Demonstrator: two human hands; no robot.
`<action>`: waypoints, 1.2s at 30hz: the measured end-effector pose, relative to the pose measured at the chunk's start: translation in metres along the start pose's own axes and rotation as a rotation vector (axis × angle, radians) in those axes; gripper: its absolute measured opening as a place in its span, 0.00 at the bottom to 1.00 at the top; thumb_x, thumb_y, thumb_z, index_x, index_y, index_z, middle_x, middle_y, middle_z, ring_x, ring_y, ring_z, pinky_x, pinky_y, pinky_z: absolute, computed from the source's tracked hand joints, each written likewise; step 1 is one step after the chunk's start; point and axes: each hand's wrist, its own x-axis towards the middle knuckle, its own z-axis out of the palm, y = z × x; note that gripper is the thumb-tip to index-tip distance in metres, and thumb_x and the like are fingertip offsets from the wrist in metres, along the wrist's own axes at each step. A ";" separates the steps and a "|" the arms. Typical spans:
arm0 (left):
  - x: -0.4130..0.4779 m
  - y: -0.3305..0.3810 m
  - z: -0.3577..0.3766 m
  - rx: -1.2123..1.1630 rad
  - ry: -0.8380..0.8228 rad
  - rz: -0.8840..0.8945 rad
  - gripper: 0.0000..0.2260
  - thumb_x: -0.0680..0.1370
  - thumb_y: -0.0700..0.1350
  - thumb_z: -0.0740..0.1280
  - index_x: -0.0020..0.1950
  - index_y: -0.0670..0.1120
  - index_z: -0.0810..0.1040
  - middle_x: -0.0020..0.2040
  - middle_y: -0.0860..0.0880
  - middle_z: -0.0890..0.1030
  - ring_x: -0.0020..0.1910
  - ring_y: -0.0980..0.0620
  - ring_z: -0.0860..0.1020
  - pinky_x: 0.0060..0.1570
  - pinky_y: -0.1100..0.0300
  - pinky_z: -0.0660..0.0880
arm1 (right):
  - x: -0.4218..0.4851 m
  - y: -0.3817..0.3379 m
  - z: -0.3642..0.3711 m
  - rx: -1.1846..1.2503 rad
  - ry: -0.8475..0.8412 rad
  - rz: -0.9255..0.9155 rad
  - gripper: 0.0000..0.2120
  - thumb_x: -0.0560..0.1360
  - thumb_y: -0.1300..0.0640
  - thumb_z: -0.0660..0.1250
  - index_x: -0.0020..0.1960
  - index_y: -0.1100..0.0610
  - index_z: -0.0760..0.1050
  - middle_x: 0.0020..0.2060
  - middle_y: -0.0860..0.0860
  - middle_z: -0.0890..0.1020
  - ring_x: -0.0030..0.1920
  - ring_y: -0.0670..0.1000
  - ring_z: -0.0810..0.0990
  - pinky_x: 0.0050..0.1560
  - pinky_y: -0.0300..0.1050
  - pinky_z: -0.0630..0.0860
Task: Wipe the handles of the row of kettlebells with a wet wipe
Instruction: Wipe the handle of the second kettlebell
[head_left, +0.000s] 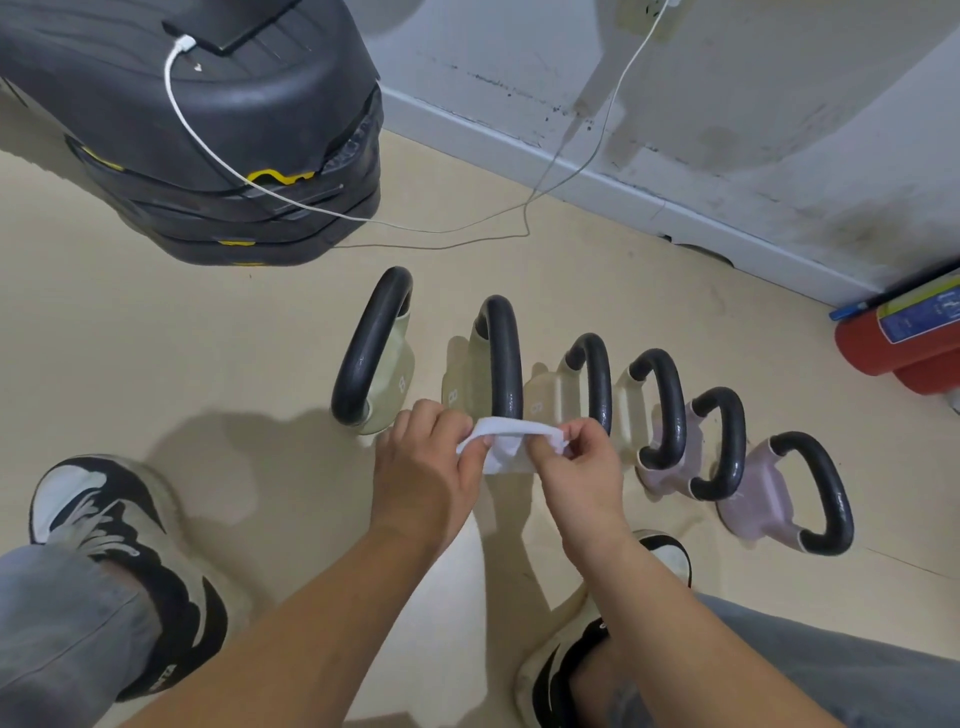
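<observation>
Several kettlebells stand in a row on the beige floor, each with a black handle. The leftmost handle is pale green-bodied; the second handle is right behind my hands; the rightmost kettlebell has a mauve body. A white wet wipe is stretched between both hands, just in front of the second handle's near end. My left hand pinches its left end, my right hand its right end. The wipe's lower part hangs between them.
A stack of black step platforms with a phone and white charging cable stands at the back left. A red fire extinguisher lies at the right by the wall. My two shoes flank my arms.
</observation>
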 end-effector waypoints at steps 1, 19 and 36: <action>0.001 0.002 0.002 0.016 0.008 -0.013 0.07 0.79 0.52 0.67 0.48 0.49 0.79 0.44 0.50 0.74 0.42 0.47 0.73 0.45 0.54 0.71 | 0.001 -0.001 0.002 -0.025 0.041 -0.022 0.07 0.75 0.61 0.70 0.46 0.55 0.72 0.40 0.48 0.76 0.38 0.49 0.73 0.41 0.40 0.71; -0.005 0.037 0.015 -0.542 -0.195 -0.450 0.16 0.76 0.44 0.68 0.62 0.56 0.78 0.53 0.57 0.73 0.49 0.60 0.78 0.49 0.66 0.77 | 0.010 0.008 0.022 -0.126 0.124 0.057 0.04 0.74 0.55 0.67 0.41 0.52 0.80 0.44 0.55 0.81 0.33 0.47 0.75 0.40 0.43 0.73; 0.000 0.010 0.033 -0.322 -0.366 -0.343 0.05 0.79 0.46 0.68 0.45 0.51 0.73 0.39 0.56 0.76 0.39 0.53 0.75 0.35 0.63 0.68 | -0.015 0.016 0.017 -0.192 -0.218 0.102 0.18 0.77 0.63 0.57 0.44 0.49 0.83 0.27 0.43 0.74 0.34 0.47 0.70 0.37 0.41 0.69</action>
